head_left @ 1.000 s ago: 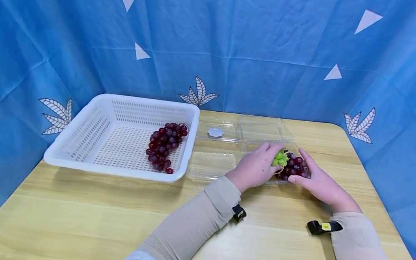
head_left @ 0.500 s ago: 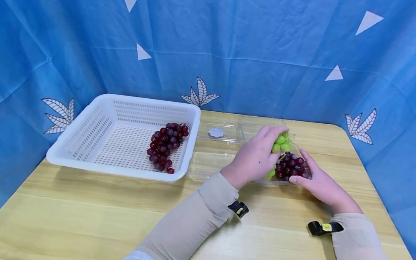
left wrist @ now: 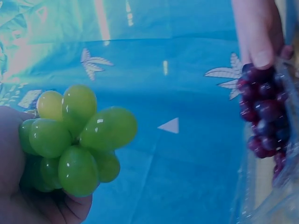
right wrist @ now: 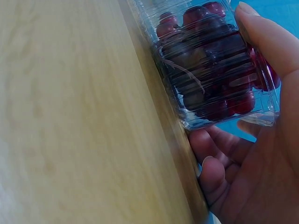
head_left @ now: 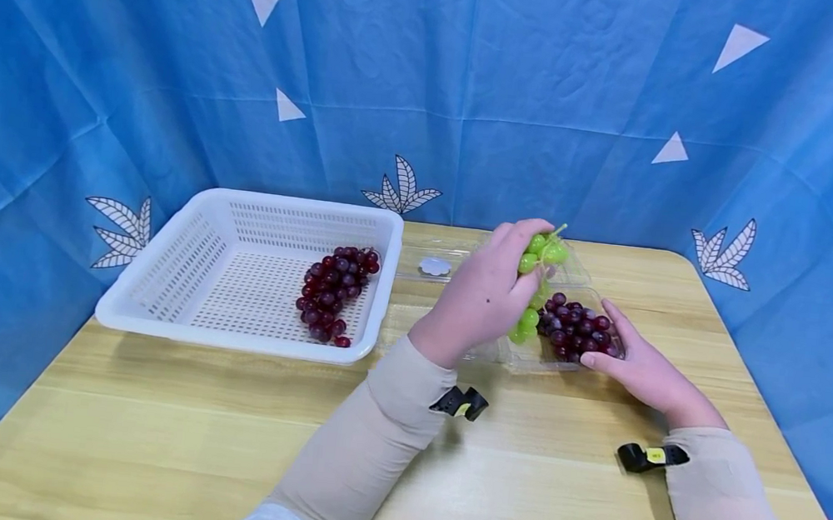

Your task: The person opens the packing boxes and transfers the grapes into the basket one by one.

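Observation:
My left hand (head_left: 476,299) holds a bunch of green grapes (head_left: 528,325) in the air, just left of a clear plastic clamshell box (head_left: 527,361). Close up in the left wrist view, the green grapes (left wrist: 77,140) bulge out between thumb and fingers. Dark red grapes (head_left: 579,330) lie in the right part of that box. At the box's right end, my right hand (head_left: 639,373) grips the wall, its thumb over the rim. From the right wrist view, the box (right wrist: 201,120) shows its ribbed clear side with red grapes behind it.
A white slotted basket (head_left: 228,341) stands on the left of the wooden table (head_left: 181,438), with a bunch of red grapes (head_left: 334,294) at its right side. Another clear box with a white flower-shaped label (head_left: 434,267) lies between, partly behind my left arm. A blue curtain (head_left: 376,55) surrounds the table.
My left hand has lifted the green grapes up and to the left, away from the red grapes in the box. The right hand has stayed at the box's end.

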The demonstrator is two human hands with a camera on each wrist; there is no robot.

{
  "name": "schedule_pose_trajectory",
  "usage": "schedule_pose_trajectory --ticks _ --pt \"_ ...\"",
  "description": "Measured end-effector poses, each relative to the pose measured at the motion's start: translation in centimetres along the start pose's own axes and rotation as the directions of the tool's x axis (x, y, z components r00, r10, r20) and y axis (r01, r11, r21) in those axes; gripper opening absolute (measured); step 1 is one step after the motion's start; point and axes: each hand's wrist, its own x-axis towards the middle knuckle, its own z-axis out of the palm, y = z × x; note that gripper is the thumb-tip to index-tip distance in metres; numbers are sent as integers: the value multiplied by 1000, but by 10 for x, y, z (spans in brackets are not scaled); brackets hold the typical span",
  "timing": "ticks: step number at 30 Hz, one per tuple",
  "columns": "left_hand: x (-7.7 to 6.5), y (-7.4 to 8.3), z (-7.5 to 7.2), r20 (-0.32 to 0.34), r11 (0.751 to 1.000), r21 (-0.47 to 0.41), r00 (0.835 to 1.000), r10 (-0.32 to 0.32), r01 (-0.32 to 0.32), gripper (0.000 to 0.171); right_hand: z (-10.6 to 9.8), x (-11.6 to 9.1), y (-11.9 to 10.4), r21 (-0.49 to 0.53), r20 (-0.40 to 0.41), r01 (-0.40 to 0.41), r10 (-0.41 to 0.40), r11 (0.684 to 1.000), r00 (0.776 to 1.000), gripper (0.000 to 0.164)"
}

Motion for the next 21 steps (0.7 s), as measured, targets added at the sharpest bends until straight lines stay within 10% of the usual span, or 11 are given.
schedule_pose_trajectory --ticks 9,21 --pt "-9 3 -24 -31 999 31 999 39 -38 44 -1 -2 0 -17 -7 5 -5 1000 1000 92" --pt "-14 -11 -61 -139 998 29 989 -57 62 45 0 -2 -2 -39 -7 -10 10 999 1000 88"
